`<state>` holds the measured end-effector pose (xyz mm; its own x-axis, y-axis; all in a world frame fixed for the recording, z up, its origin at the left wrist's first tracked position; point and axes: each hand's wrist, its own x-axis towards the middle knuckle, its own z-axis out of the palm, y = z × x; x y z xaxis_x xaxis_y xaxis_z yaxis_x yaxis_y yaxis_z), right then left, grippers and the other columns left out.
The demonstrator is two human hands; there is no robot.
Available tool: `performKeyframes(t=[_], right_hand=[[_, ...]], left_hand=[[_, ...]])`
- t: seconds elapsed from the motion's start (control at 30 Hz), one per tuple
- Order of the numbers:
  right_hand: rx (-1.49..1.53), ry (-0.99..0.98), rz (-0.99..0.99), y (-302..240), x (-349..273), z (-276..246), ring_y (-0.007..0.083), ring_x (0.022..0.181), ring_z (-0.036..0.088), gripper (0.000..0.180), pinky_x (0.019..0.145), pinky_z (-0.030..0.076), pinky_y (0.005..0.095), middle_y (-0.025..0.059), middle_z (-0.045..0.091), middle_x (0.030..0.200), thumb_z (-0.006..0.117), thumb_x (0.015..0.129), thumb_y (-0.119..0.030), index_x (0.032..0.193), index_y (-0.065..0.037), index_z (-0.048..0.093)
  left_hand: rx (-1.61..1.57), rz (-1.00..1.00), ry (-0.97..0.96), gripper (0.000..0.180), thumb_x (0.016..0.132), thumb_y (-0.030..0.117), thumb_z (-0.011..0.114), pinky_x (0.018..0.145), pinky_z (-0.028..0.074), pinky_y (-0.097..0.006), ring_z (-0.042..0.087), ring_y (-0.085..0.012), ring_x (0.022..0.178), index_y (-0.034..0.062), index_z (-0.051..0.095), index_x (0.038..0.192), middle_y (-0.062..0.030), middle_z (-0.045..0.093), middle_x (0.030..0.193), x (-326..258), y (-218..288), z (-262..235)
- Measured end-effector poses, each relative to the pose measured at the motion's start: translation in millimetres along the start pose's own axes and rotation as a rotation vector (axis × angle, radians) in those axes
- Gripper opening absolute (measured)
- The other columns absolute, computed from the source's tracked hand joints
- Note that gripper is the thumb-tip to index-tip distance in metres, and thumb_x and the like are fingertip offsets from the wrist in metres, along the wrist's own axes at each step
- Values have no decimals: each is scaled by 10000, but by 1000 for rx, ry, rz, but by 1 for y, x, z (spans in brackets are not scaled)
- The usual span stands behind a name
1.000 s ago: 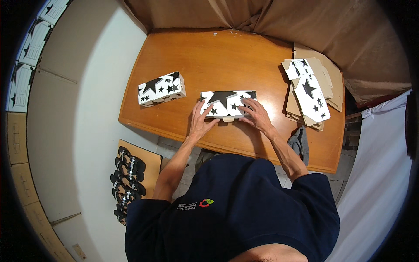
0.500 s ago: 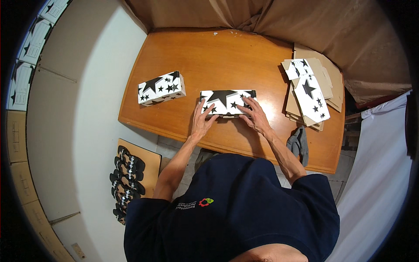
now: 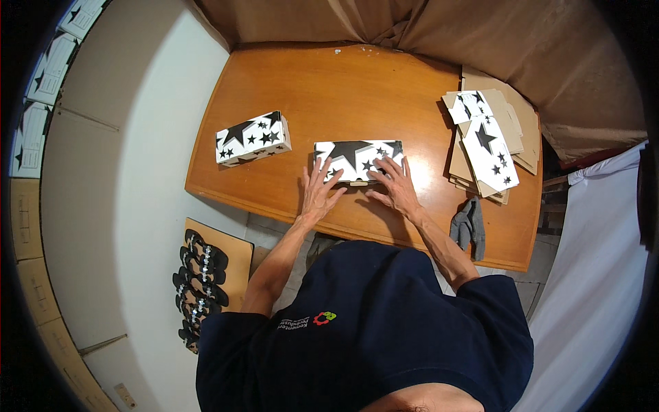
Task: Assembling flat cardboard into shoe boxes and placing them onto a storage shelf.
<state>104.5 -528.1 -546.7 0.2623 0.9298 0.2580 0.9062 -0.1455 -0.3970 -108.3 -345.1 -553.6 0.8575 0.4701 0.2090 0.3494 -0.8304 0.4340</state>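
Change over the last second: the pale tab on the front edge of the star-print box sticks out less than it did. The box itself has hardly moved. Right hand has opened wider, thumb now swung off the front edge toward the body. Left hand has spread a bit too, otherwise much the same spot.

Read: lid looks down flat, tab most of the way in but a strip still shows between the two thumbs, so I'd call the closure not fully seated.

Pose: both forearms reach forward, hands either side of the tab, backs up. Left fingers fan over the near left part of the lid, thumb pointing in at the front edge. Right fingers fan over the near right part, outermost finger along the right end. Neither hand is clenched or wrapped round anything; both open, laid on the box. Can't tell how hard they press.

Box sits on the table, directly under and just ahead of both hands. Second star-print box is left of and beyond the left hand; flat cardboard lies right of and beyond the right hand.
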Motion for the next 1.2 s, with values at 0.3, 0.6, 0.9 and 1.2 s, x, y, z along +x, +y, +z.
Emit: performKeyframes(t=[0.3,0.6,0.9,1.2], right_hand=[[86,127,15,-9,11,25,271,1363,511,203,1246,126,647,1,640,1358,778,903,-282,1093,-211,769],[66,102,-5,-7,8,23,257,1352,529,269,1249,136,658,-14,631,1390,785,882,-289,1151,-289,784],[-14,82,-68,-4,1,23,232,1319,555,385,1239,148,692,-34,555,1480,779,870,-276,1244,-354,732],[10,104,-83,-5,-3,27,213,1291,559,294,1244,154,680,-32,623,1370,791,861,-253,1150,-290,756]], left_hand=[[-219,51,35,356,903,266,798,1241,150,-634,388,-352,1492,159,760,1241,-113,602,1449,6,6,17],[-233,10,44,249,899,252,799,1236,146,-647,372,-348,1498,210,813,1143,-100,596,1459,8,9,20],[-92,139,54,253,900,191,781,1194,210,-699,415,-387,1463,237,810,1147,-71,616,1447,6,7,18],[-140,107,88,117,873,195,807,1201,191,-701,424,-376,1463,171,821,988,-66,662,1372,7,11,18]])
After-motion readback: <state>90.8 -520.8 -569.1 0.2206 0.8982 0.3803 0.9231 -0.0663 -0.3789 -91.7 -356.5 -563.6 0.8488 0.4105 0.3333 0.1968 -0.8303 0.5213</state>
